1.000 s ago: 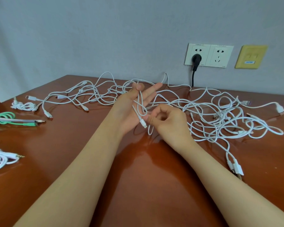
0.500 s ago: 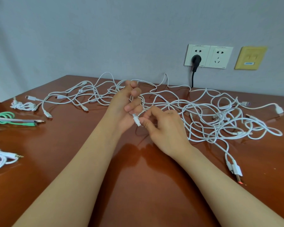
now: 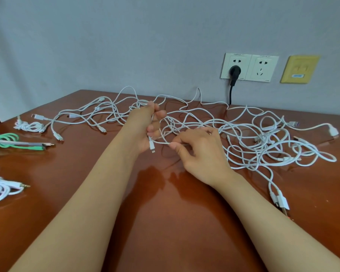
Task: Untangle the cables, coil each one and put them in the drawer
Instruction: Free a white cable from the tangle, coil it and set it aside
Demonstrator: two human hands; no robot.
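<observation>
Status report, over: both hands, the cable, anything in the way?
Left hand grips white cable, connector hanging below. Right hand pinches same cable. Tangle beyond, not yet freed.

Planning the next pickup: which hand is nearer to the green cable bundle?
Left. The left hand grips a white cable mid-table, right of the green cable bundle; the right hand, pinching the same cable, is farther right.

Grey wall (image 3: 126, 36), wall sockets (image 3: 249, 67), glossy wooden table (image 3: 165, 222)
</observation>
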